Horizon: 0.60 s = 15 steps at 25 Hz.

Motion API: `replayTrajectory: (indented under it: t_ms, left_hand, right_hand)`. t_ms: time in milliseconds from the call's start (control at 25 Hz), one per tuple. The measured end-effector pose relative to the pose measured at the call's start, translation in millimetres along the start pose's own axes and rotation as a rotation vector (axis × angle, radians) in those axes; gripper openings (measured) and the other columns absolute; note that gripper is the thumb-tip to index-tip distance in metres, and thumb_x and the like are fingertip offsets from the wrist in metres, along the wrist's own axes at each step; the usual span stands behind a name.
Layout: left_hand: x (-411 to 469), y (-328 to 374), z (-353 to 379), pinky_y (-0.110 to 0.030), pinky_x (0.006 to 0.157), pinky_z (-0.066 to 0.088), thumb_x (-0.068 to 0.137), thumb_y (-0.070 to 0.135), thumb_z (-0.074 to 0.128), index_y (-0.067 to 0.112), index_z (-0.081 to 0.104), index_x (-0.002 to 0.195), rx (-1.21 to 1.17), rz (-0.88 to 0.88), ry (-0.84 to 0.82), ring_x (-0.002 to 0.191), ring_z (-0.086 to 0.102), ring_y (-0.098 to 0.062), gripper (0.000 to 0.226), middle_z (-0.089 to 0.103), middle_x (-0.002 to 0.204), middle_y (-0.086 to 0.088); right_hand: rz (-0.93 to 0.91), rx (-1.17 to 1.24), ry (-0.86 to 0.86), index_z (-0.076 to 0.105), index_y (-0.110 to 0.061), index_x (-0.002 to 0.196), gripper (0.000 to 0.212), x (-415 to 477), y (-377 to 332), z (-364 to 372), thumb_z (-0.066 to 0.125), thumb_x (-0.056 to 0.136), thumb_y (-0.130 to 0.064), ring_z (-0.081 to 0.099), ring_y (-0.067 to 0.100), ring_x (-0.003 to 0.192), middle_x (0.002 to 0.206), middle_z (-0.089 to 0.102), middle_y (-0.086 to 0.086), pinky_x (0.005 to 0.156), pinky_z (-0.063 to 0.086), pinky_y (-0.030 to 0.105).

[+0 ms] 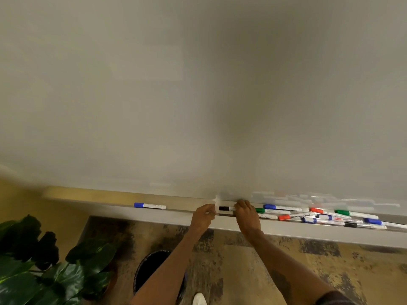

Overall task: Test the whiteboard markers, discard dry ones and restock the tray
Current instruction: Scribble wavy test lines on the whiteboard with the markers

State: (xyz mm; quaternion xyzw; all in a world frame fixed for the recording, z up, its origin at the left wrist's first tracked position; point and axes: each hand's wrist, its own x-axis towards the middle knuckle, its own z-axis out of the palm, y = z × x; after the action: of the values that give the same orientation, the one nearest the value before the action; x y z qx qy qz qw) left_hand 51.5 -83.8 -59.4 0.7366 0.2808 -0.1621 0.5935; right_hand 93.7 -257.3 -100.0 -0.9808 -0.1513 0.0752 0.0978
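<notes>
Nearest, at 6 o'clock, a white shoe (199, 299) shows on the patterned carpet (286, 260); just beside it, at 7 o'clock, stands a black waste bin (150, 268), partly hidden by the left forearm; a dark leafy plant (44, 271) fills the 8 o'clock corner. Farther on, both hands reach the marker tray (187, 217); the left hand (203, 215) has its fingers curled, though whether it holds anything I cannot tell; the right hand (246, 214) curls over the body of a black-capped marker (224, 208), whose cap pokes out between the hands, over the tray. At 9 o'clock of the left hand a blue-capped marker (149, 205) lies alone in the tray; at 3 o'clock of the right hand a heap of markers (319, 216), capped blue, green, red and black, lies jumbled. Beyond, the whiteboard (198, 95) rises blurred.
</notes>
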Motion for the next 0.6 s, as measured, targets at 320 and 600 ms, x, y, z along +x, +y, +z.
replayTrajectory:
  t_ms: [320, 600]
  left_hand:
    - [-11.1, 15.2, -6.3, -0.024, 0.078, 0.057, 0.097, 0.022, 0.061, 0.009, 0.067, 0.112, -0.084, 0.187, 0.14, 0.096, 0.065, -0.024, 0.02, 0.069, 0.105, -0.006]
    - [-43.1, 58.1, 9.7, -0.032, 0.091, 0.054, 0.094, 0.02, 0.066, 0.008, 0.071, 0.115, -0.651, 0.161, 0.166, 0.098, 0.069, -0.016, 0.025, 0.075, 0.107, -0.005]
  right_hand:
    - [-0.163, 0.123, 0.054, 0.062, -0.013, 0.122, 0.038, -4.2, -25.1, -27.6, 0.073, 0.086, -0.011, 0.064, 0.028, 0.114, 0.122, 0.067, 0.01, 0.102, 0.048, 0.039]
    - [-0.278, 0.389, 0.123, 0.049, -0.013, 0.135, 0.032, -17.8, -44.6, -80.1, 0.038, 0.106, -0.02, 0.055, 0.024, 0.114, 0.129, 0.057, 0.008, 0.103, 0.045, 0.036]
